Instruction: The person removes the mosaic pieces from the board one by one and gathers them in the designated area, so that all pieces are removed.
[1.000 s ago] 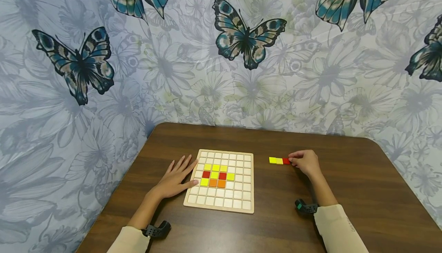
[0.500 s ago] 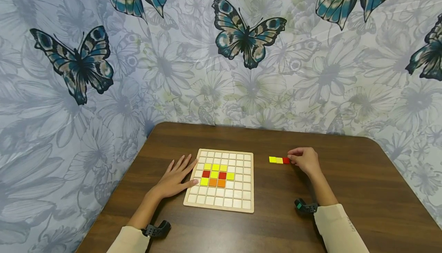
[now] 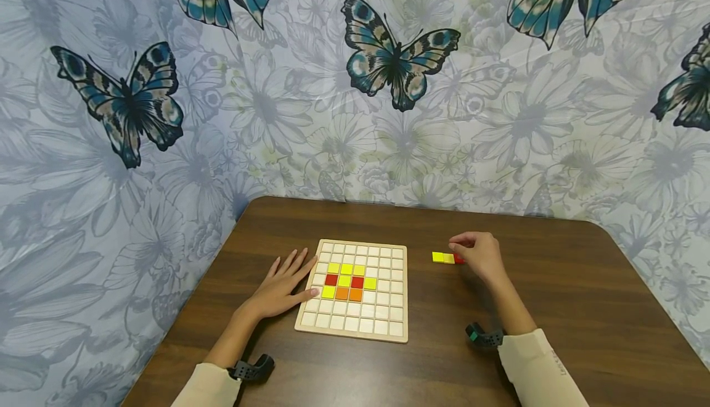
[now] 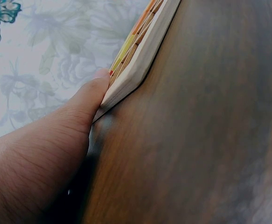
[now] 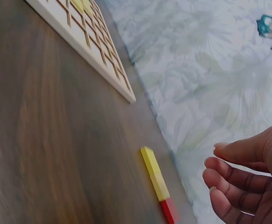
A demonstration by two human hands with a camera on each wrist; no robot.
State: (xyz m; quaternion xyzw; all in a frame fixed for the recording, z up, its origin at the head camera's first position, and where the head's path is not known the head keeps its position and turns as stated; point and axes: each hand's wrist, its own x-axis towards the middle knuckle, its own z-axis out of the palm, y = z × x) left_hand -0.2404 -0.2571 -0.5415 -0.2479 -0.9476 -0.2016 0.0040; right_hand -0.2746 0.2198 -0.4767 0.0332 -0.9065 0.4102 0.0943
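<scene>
My left hand (image 3: 283, 287) lies with straight, spread fingers at the left edge of a wooden grid board (image 3: 402, 327); its thumb (image 4: 87, 95) rests over the board's rim. Yellow, red and orange square tiles sit in some of the board's cells, such as an orange tile (image 3: 355, 295). Over to the right, a short row holds two yellow tiles (image 5: 149, 159) and a red tile (image 5: 169, 211). Just above that row hovers my right hand (image 3: 481, 256). Its fingers are loosely bent, with a gap to the thumb and nothing visible between them in the right wrist view.
Everything stands on a brown wooden table (image 3: 432, 364) with rounded far corners. Behind it hangs a pale floral cloth (image 3: 310, 148) with blue butterflies. Each wrist wears a black device, such as the right wristband (image 3: 484, 335).
My right hand has come off the red end of the tile row, rising and shifting left above it. The left hand and the board have stayed put.
</scene>
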